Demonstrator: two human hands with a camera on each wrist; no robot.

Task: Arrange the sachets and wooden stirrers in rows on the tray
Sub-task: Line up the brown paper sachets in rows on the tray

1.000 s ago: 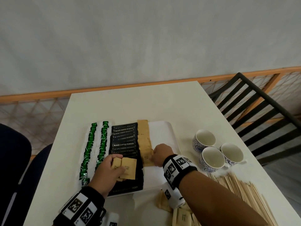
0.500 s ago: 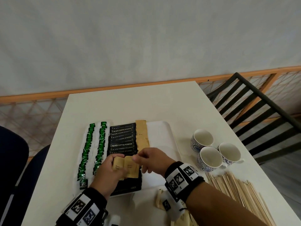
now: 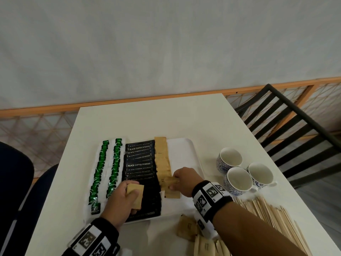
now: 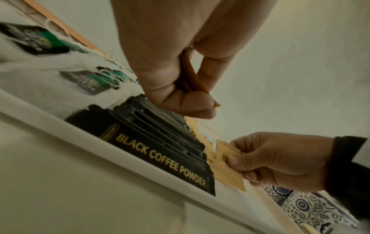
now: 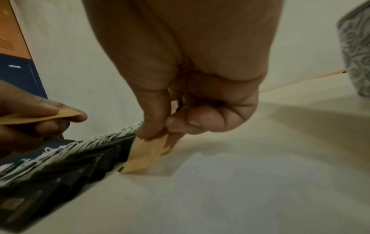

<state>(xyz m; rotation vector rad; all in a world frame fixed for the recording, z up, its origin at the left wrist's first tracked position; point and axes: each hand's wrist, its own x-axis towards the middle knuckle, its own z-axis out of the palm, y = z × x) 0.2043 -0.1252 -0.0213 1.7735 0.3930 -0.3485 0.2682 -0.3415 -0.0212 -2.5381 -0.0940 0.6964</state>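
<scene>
A white tray [image 3: 186, 150] holds two rows of green sachets [image 3: 100, 169], a row of black coffee sachets [image 3: 139, 164] and a row of brown sachets [image 3: 162, 161]. My left hand [image 3: 122, 198] hovers over the black row and grips a small stack of brown sachets [image 3: 135, 197]. My right hand [image 3: 184, 179] pinches one brown sachet [image 3: 170, 182] at the near end of the brown row, low over the tray. The left wrist view shows that brown sachet [image 4: 228, 159] pinched in my right hand [image 4: 270, 159]. Wooden stirrers [image 3: 273, 217] lie in a heap at the right.
Three patterned cups [image 3: 239, 178] stand right of the tray. Loose brown sachets [image 3: 188, 228] lie on the table near the front edge, under my right forearm. A black chair [image 3: 287, 126] stands at the table's right; the tray's right part is bare.
My right hand went left to the stack in my left hand, took one brown sachet, and has carried it back right to the near end of the brown row.
</scene>
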